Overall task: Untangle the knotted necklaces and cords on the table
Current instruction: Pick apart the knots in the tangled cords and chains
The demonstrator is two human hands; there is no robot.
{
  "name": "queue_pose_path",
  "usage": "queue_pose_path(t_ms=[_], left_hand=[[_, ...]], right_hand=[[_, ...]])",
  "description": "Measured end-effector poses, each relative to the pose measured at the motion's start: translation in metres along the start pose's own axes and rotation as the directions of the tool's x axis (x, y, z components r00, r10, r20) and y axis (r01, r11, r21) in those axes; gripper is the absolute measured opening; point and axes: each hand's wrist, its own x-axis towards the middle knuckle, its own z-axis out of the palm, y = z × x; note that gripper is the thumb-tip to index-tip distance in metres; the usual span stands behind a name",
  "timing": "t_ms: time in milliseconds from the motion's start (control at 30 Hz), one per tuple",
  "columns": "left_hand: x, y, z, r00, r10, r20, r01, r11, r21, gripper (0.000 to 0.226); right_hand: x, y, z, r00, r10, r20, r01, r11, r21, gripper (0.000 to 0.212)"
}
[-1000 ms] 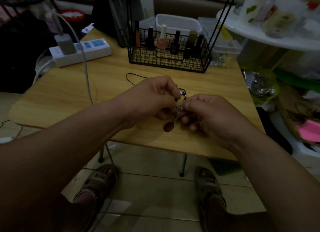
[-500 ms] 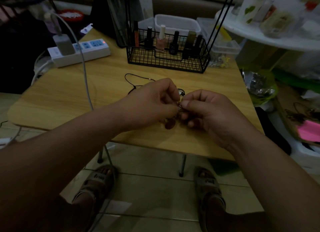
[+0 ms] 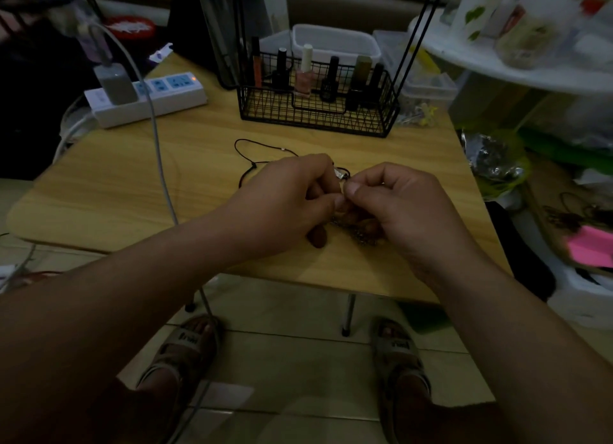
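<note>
Head view
Left hand (image 3: 292, 201): fingers curled, thumb and forefinger pinching the necklace tangle (image 3: 363, 236)
Right hand (image 3: 401, 208): curled likewise, pinching the same tangle; thumb tips of both hands meet
Necklace tangle: bunched between and under the two hands, over the near middle of the table (image 3: 132, 195); chain links show below the right fingers; how the strands cross cannot be told
Black cord (image 3: 247, 143): thin loop lying on the table beyond the left hand, its end hidden by the knuckles
Wire basket (image 3: 298, 115): far side of the table, holding upright bottles (image 3: 303, 75)
Power strip (image 3: 159, 102): far left corner
Change since a second ago: hands closer together; the dark oval pendant that hung clear below them can no longer be made out; more cord loop in sight
</note>
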Motion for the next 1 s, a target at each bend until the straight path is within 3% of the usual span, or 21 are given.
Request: queue_pose_path(t_ms=[100,233,333,433,533,633,767,1000], left_hand=[[0.002,0.002,-0.006,0.997,-0.076,0.017,0.078,0.984,-0.16,0.008],[0.004,0.002,-0.012,0.985,-0.157,0.073,0.173,0.906,-0.385,0.016],[0.005,0.001,-0.014,0.979,-0.181,0.088,0.201,0.875,-0.441,0.017],[0.006,0.0,-0.015,0.977,-0.201,0.077,0.213,0.86,-0.463,0.02],[0.006,0.001,-0.016,0.968,-0.243,0.062,0.243,0.842,-0.483,0.019],[0.008,0.002,-0.016,0.963,-0.263,0.058,0.256,0.828,-0.498,0.016],[0.008,0.005,-0.015,0.967,-0.252,0.046,0.243,0.843,-0.481,0.018],[0.008,0.006,-0.014,0.977,-0.209,0.029,0.206,0.914,-0.351,0.012]], right_hand=[[0.002,0.0,-0.002,1.0,-0.005,-0.025,0.004,0.999,-0.041,0.011],[0.0,-0.002,0.003,0.987,-0.029,0.161,0.025,0.999,0.027,0.029],[0.0,-0.003,0.005,0.975,-0.054,0.217,0.031,0.994,0.108,0.023],[0.002,-0.002,0.003,0.978,0.013,0.211,-0.045,0.988,0.147,0.015],[0.006,0.002,0.001,0.986,0.067,0.153,-0.08,0.994,0.076,0.011],[0.008,0.004,-0.001,0.99,0.027,0.136,-0.025,1.0,-0.011,0.005],[0.008,0.004,0.0,0.994,-0.031,0.105,0.036,0.998,-0.043,0.013],[0.009,0.004,0.001,0.99,-0.123,0.07,0.129,0.988,-0.087,0.009]])
